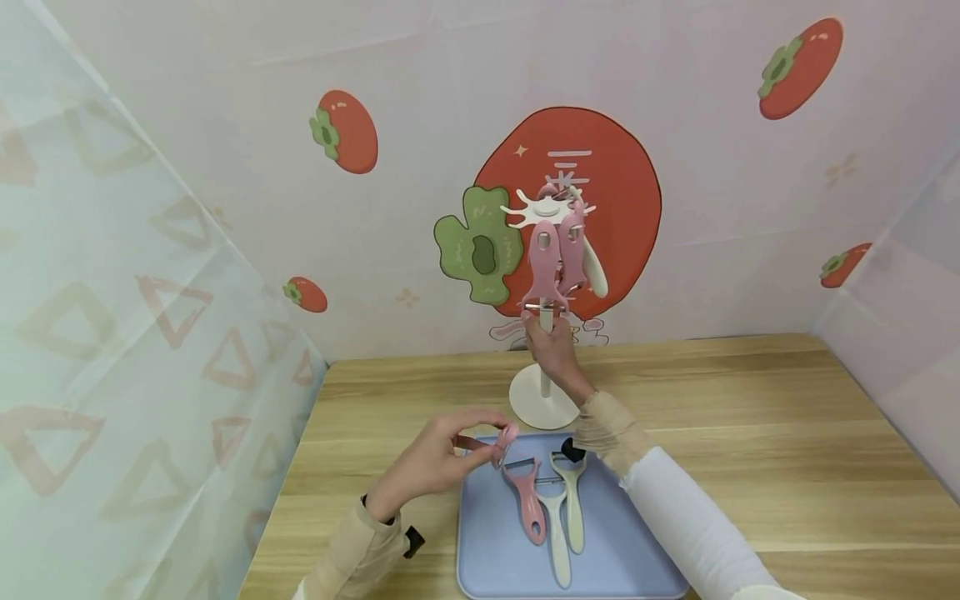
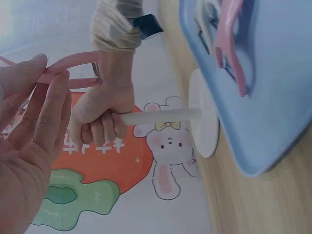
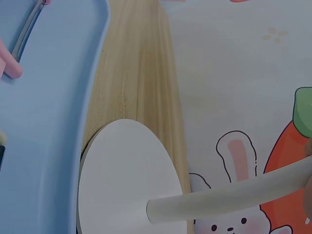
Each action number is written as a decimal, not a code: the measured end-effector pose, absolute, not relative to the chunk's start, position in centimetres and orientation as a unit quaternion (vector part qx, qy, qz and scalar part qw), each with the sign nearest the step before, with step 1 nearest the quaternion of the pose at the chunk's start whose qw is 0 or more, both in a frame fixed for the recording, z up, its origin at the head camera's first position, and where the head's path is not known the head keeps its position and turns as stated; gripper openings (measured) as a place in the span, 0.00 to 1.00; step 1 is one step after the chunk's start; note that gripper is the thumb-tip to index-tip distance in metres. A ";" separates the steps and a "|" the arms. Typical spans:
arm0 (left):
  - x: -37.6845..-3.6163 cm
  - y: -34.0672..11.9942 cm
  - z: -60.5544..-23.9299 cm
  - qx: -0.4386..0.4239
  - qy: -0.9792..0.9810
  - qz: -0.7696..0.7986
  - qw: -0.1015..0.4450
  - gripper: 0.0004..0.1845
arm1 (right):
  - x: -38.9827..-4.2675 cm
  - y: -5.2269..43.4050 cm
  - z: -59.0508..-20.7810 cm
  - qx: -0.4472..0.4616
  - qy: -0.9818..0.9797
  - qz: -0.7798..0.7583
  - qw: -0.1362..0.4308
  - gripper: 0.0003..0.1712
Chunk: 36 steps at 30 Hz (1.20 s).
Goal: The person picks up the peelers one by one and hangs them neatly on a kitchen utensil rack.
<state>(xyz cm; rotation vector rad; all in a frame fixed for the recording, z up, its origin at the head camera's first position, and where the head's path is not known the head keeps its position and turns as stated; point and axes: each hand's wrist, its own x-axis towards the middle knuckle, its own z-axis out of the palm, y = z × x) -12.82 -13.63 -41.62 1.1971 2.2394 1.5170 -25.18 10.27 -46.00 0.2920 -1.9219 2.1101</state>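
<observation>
My left hand [image 1: 431,458] pinches a pink peeler [image 1: 505,435] between thumb and fingers, above the tray's far left corner. In the left wrist view, the two prongs of this pink peeler [image 2: 73,59] point toward the other arm. My right hand [image 1: 553,354] grips the pole [image 2: 161,117] of a white stand [image 1: 532,400], just below the hanging peelers. From the stand's hooked top [image 1: 546,210] hang pink peelers [image 1: 543,258] and a white-handled one [image 1: 595,271], partly hidden. In the right wrist view, the pole [image 3: 229,199] rises from the round base [image 3: 126,170].
A blue tray [image 1: 480,542] lies in front of the stand. On it are a pink peeler [image 1: 530,504] and two white peelers, one nearer [image 1: 558,542] and one to its right [image 1: 574,512]. Behind the wooden table [image 1: 750,433] hangs a printed cloth [image 1: 712,183].
</observation>
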 end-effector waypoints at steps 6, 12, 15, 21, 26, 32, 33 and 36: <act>-14.7 -13.2 -39.9 0.426 0.701 0.568 0.063 0.17 | -25.1 10.2 -46.0 0.101 -0.664 0.729 0.136 0.32; -16.4 -12.8 -38.7 0.411 0.688 0.598 -0.022 0.20 | -25.1 10.2 -46.0 0.101 -0.664 0.731 0.122 0.32; -16.8 -12.5 -38.0 0.386 0.705 0.592 -0.063 0.19 | -25.0 10.1 -46.0 0.099 -0.664 0.732 0.121 0.32; -17.8 -11.5 -36.5 0.337 0.733 0.567 -0.167 0.14 | -25.0 10.3 -45.8 0.102 -0.667 0.727 0.127 0.32; -19.1 -10.6 -34.7 0.313 0.743 0.541 -0.239 0.09 | -25.0 10.4 -45.7 0.099 -0.668 0.727 0.122 0.32; -20.1 -9.7 -32.8 0.293 0.760 0.518 -0.263 0.14 | -25.0 10.4 -45.9 0.104 -0.670 0.724 0.126 0.33; -20.2 -9.5 -32.5 0.292 0.762 0.515 -0.263 0.15 | -25.0 10.4 -46.0 0.108 -0.672 0.722 0.129 0.33; -20.7 -9.0 -31.4 0.290 0.765 0.509 -0.269 0.15 | -25.1 10.4 -46.1 0.116 -0.674 0.717 0.135 0.33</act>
